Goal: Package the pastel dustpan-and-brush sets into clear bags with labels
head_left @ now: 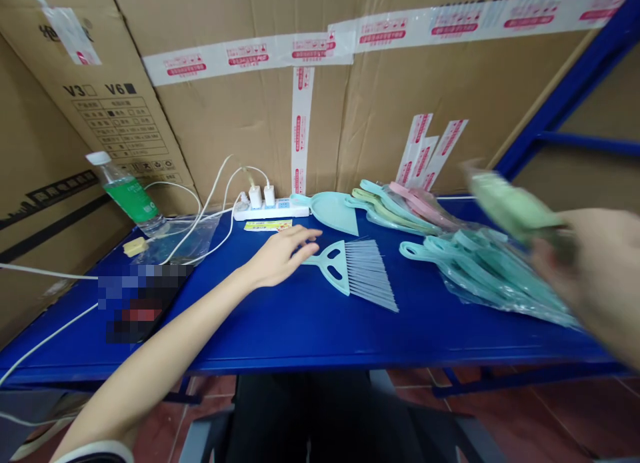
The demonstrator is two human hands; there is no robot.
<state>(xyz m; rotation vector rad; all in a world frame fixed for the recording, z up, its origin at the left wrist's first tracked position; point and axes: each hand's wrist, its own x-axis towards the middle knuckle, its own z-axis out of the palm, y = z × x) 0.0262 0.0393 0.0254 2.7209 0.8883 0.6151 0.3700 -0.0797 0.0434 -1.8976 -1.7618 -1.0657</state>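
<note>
My left hand (283, 253) hovers at the handle end of a light teal hand brush (337, 266) with grey bristles, lying flat on the blue table. Its thumb and fingers are apart; whether a fingertip touches the handle I cannot tell. Behind the brush lies a matching dustpan (334, 211). At the right, my right hand (595, 269) is smeared by motion, its fingers closed round a pale green thing (515, 203) with what looks like clear film at its far end. Below it is a pile of teal dustpan sets (495, 266) in clear bags.
Bagged green, teal and pink sets (400, 206) lie at the back. A white power strip (273, 209) with plugs and cables is beside the dustpan. To the left stand a green-labelled bottle (130, 193) and a dark blurred-out object (145, 303). Cardboard (240, 123) walls the back.
</note>
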